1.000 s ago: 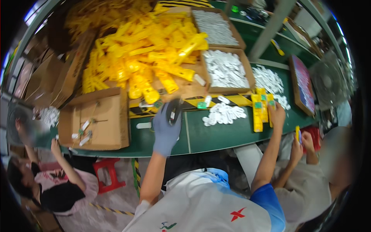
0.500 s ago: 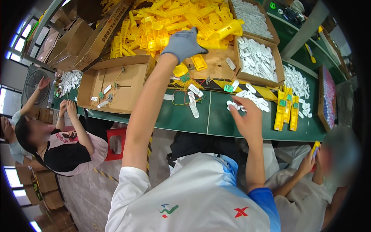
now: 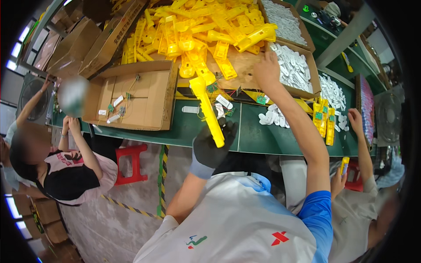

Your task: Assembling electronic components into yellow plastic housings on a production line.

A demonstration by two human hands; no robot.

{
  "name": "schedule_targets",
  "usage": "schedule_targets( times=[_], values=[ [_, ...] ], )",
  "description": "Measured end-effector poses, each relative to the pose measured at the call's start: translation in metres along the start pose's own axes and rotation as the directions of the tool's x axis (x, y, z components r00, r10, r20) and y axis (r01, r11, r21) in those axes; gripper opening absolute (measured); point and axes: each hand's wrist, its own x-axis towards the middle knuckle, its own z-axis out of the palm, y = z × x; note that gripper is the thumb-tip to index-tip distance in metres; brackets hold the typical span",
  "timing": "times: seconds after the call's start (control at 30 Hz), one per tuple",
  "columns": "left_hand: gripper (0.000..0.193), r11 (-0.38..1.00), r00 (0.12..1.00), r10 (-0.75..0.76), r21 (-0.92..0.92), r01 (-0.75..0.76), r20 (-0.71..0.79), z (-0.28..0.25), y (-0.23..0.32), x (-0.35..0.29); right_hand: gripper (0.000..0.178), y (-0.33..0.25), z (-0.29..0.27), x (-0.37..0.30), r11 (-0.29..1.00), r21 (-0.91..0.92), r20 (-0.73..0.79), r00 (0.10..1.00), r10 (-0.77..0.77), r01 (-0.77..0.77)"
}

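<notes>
My left hand (image 3: 214,142), in a grey glove with a dark palm, is closed around a long yellow plastic housing (image 3: 208,111). It holds the housing tilted above the near edge of the green table. My bare right hand (image 3: 266,72) is stretched to the left wall of a cardboard box of small white plastic pieces (image 3: 293,65); its fingertips are partly hidden. Behind both hands lies a big heap of yellow plastic housings (image 3: 197,30). White pieces, thin wires and a small green circuit board (image 3: 262,100) lie between my arms.
An open cardboard box (image 3: 131,96) with a few wired parts stands at left. At right, yellow housings with green boards (image 3: 324,120) lie beside loose white pieces (image 3: 335,94). Co-workers sit on both sides; the right one holds a yellow part (image 3: 345,165). A red stool (image 3: 131,164) stands at left.
My left hand has come back from the yellow heap toward me with a yellow housing in it. My right hand has moved forward from the loose white pieces to the box of white pieces.
</notes>
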Motion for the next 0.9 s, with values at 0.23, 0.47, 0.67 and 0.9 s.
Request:
schedule_targets(
  times=[0.23, 0.47, 0.67, 0.9],
  values=[
    [0.045, 0.873, 0.886, 0.426, 0.173, -0.456, 0.184, -0.007, 0.005, 0.005, 0.018, -0.010, -0.105, -0.072, 0.172, 0.985, -0.075, 0.934, 0.349, 0.015],
    [0.049, 0.701, 0.849, 0.484, 0.485, -0.522, 0.213, -0.001, 0.001, 0.011, 0.018, -0.050, -0.159, -0.143, -0.034, 0.994, 0.110, 0.989, 0.098, -0.107],
    [0.034, -0.119, 0.623, 0.396, 0.710, -0.694, 0.675, 0.002, 0.016, -0.008, 0.021, -0.054, -0.164, -0.148, 0.040, 0.988, 0.139, 0.980, 0.145, -0.146],
    [0.037, -0.228, 0.517, 0.253, 0.570, -0.790, 0.818, 0.000, 0.038, -0.008, 0.023, -0.055, -0.157, -0.152, 0.019, 0.997, 0.069, 0.985, 0.157, -0.073]
  ],
)
